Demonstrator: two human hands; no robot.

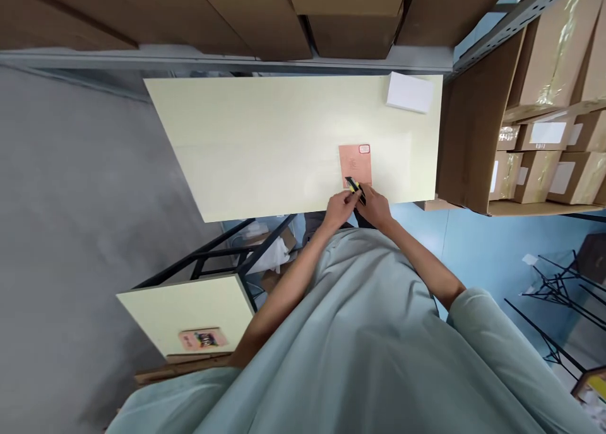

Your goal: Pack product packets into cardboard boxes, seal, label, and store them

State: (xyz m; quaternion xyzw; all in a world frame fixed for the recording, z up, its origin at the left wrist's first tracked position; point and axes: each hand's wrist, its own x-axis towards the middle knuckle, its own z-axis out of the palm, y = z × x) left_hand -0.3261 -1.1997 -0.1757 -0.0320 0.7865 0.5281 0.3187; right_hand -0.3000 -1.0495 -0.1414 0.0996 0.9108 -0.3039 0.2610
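Observation:
A black and yellow utility knife (351, 183) is held between my two hands near the front edge of the cream-coloured table (265, 144). My right hand (377, 207) is closed around its lower part. From the other side, the fingers of my left hand (339, 209) pinch at the knife's body. The blade's extent is too small to make out. Beneath the knife's upper end lies a salmon-pink booklet (355, 160) with a red-edged label in its top right corner; its lower edge is partly covered by my hands and the knife.
A white box (409, 93) sits at the table's back right corner. Cardboard boxes (353, 33) line the shelf behind, and a large open carton (473, 125) with smaller boxes stands at the right. A lower side table (208, 301) carries a pink printed pack (203, 339).

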